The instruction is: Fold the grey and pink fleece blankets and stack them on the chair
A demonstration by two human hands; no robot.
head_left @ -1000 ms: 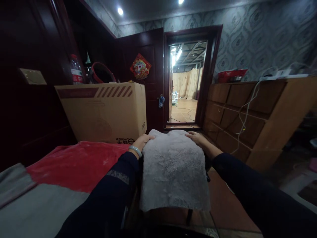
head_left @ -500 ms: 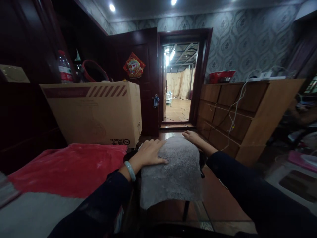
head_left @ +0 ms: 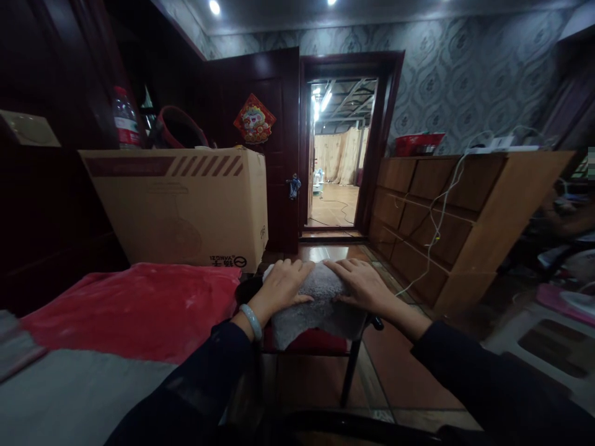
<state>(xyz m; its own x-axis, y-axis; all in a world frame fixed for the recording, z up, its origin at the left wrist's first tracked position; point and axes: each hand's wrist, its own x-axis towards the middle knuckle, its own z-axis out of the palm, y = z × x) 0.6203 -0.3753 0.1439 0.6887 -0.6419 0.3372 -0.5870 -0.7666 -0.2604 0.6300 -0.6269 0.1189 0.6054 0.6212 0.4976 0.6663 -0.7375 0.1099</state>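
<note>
Left hand (head_left: 283,288): spread on cloth (head_left: 320,313), 9 o'clock.
Right hand (head_left: 365,286): now spread likewise, 3 o'clock.
Near edge: risen, baring seat (head_left: 325,341) at 6 o'clock; less cloth hangs.

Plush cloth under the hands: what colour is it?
The plush cloth is grey; head view shows it.

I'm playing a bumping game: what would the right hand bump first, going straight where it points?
The right hand would probably bump the left hand, across the gray cloth; depth is unclear.
</note>
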